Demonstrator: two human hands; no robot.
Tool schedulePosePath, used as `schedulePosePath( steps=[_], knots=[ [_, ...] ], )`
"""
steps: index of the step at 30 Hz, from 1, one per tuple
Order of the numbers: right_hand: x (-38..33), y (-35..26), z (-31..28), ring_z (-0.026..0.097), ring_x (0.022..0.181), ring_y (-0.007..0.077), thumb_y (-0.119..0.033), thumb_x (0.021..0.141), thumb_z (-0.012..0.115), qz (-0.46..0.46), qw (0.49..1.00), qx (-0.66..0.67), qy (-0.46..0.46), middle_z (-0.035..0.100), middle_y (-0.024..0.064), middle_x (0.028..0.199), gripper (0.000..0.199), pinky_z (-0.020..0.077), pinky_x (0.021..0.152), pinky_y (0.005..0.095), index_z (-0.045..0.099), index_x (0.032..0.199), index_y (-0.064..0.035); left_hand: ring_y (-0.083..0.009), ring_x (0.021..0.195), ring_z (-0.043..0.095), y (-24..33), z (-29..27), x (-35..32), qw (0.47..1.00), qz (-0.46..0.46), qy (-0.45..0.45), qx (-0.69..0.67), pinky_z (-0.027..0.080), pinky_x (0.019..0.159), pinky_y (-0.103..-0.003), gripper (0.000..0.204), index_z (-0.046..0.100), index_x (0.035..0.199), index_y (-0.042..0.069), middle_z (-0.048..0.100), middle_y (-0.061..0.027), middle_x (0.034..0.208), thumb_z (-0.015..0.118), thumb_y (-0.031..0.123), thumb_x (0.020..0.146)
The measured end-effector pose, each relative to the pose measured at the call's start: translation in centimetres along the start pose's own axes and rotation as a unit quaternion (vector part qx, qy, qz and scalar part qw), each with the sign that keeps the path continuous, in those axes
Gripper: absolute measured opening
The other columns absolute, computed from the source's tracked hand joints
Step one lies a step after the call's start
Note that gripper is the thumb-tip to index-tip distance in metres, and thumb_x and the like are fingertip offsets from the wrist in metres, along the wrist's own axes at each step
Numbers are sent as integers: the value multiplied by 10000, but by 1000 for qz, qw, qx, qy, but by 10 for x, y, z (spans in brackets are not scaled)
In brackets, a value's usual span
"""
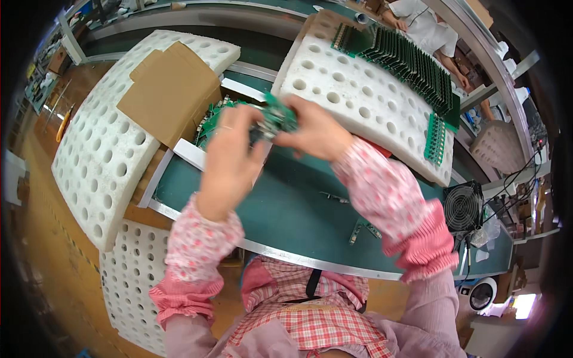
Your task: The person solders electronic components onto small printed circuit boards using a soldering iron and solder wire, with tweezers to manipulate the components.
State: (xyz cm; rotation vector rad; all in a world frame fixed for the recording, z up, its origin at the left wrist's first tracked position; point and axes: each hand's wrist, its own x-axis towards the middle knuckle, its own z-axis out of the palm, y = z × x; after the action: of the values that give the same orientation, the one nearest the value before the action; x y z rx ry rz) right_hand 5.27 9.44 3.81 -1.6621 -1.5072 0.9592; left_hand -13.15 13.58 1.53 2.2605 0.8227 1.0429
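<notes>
In front of me, both hands are raised close together around a small cluster of green circuit boards (277, 117), smeared by motion. My right hand (316, 128) is closed on the right side of the boards. Curled against their left side are the fingers and thumb of my left hand (230, 158), also blurred. Just behind the left hand, an open cardboard box (170, 89) holds more green boards (209, 122), partly hidden by that hand. How many boards are between my hands I cannot make out.
A white foam tray (352, 89) with holes carries a row of upright green boards (412, 65) at the far right. Another foam sheet (95, 155) lies left. Loose board pieces (364, 230) rest on the green bench (292, 209). A black fan (463, 206) stands right; a co-worker (427, 27) is beyond.
</notes>
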Motion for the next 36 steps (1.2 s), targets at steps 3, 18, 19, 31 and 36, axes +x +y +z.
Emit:
schedulePosePath(
  steps=[3, 18, 19, 31, 36],
  knots=[
    [60, -9, 29, 675, 840, 288, -345, 726, 812, -42, 982, -183, 4, 680, 185, 984, 605, 545, 781, 392, 607, 1156, 28, -323, 983, 641, -45, -24, 9, 999, -9, 25, 34, 500, 829, -395, 361, 581, 1126, 24, 625, -165, 1087, 727, 11, 796],
    [-86, 105, 32, 525, 1278, 352, -200, 865, 679, -165, 888, -418, 98, 540, 179, 1371, 512, 444, 1061, 426, 544, 1322, -14, -325, 849, 638, 8, 66, -43, 994, 96, -45, 12, 454, 731, -413, 64, 669, 963, 27, 681, -111, 1019, 626, 49, 921],
    [-103, 93, 35, 536, 1258, 351, -198, 863, 688, -175, 884, -420, 105, 547, 172, 1359, 510, 451, 1044, 430, 548, 1321, -23, -335, 839, 640, 8, 70, -41, 994, 89, -60, 34, 455, 735, -419, 70, 664, 969, 24, 674, -110, 1002, 618, 51, 924],
    [-259, 77, 24, 621, 961, 296, -445, 678, 865, 204, 862, -374, 274, 588, 107, 1077, 725, 549, 764, 388, 594, 1212, -36, -318, 930, 605, 16, 107, -43, 982, 56, -165, 76, 470, 793, -414, 352, 632, 1038, 31, 600, -110, 1033, 819, 151, 766],
    [-242, 68, 48, 623, 901, 241, -268, 743, 843, 212, 904, -264, 261, 597, 54, 943, 422, 531, 668, 381, 634, 1057, -80, -312, 902, 587, 13, 111, -45, 984, 35, -164, 62, 475, 792, -407, 362, 625, 1042, 44, 581, -106, 1023, 825, 118, 750]
  ],
)
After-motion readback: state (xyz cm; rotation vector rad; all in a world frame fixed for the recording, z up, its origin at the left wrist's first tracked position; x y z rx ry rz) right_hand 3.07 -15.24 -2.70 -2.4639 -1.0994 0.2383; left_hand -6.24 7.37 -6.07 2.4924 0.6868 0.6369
